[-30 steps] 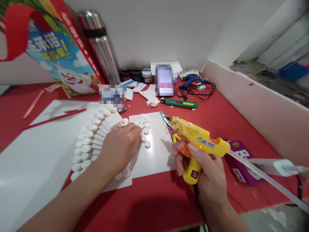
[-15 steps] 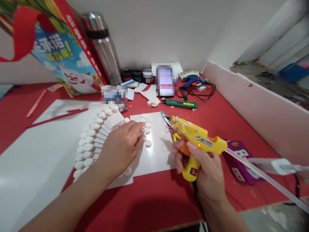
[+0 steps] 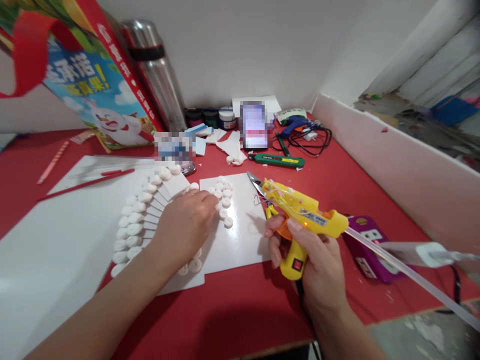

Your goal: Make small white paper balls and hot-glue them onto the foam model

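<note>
My right hand [image 3: 320,260] is wrapped round the handle of a yellow hot glue gun [image 3: 292,197], whose nozzle end points up and left. A long clear glue stick [image 3: 405,267] runs out of its back. Fingers curled and bent down, my left hand [image 3: 187,217] is over the inner side of a fan-shaped white piece [image 3: 174,184] edged with rows of white round discs [image 3: 134,229]. Its fingertips are hidden beside a cluster of loose white discs [image 3: 226,202] on a glossy white sheet [image 3: 240,245]. Whatever they pinch cannot be seen.
Pliers [image 3: 255,181] lie behind the glue gun. Farther back are a green utility knife [image 3: 277,160], a phone [image 3: 254,125], paint jars [image 3: 227,119] and a steel flask [image 3: 159,80]. A purple power strip [image 3: 369,250] is at right, a gift box [image 3: 108,95] at left.
My left hand has lowered slightly and turned over, so its pinching fingertips are now hidden. The right hand keeps hold of the glue gun, nearly unmoved; the whole view has shifted slightly.
</note>
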Demonstrator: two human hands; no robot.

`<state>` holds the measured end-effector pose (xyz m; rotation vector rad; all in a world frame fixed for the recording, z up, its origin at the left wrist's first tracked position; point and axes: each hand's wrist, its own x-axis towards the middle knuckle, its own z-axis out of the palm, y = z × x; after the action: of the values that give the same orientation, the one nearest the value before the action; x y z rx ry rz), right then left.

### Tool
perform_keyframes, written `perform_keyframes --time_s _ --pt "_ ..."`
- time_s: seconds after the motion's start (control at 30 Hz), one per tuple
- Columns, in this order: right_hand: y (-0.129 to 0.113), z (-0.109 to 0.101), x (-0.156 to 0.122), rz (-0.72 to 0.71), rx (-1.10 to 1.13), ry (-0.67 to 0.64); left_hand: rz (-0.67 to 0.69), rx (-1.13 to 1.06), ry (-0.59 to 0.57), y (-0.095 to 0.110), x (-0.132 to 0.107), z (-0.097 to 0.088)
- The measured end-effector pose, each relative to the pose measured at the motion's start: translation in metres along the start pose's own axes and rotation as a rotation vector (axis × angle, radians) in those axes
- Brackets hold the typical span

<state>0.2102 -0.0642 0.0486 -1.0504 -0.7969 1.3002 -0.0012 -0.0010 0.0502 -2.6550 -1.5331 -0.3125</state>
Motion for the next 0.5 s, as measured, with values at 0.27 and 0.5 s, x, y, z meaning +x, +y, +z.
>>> perform_keyframes --time_s 0.27,0.5 --pt "-0.0005 0.0000 0.0005 0.006 0.011 0.001 -0.010 -0.037 -0.008 -0.0012 -0.0023 0.0029" --pt "-0.0012 -0.0001 0.0013 -0.004 -0.022 -0.004 0.037 0.036 -0.028 -0.0001 -0.0020 -0.0007"
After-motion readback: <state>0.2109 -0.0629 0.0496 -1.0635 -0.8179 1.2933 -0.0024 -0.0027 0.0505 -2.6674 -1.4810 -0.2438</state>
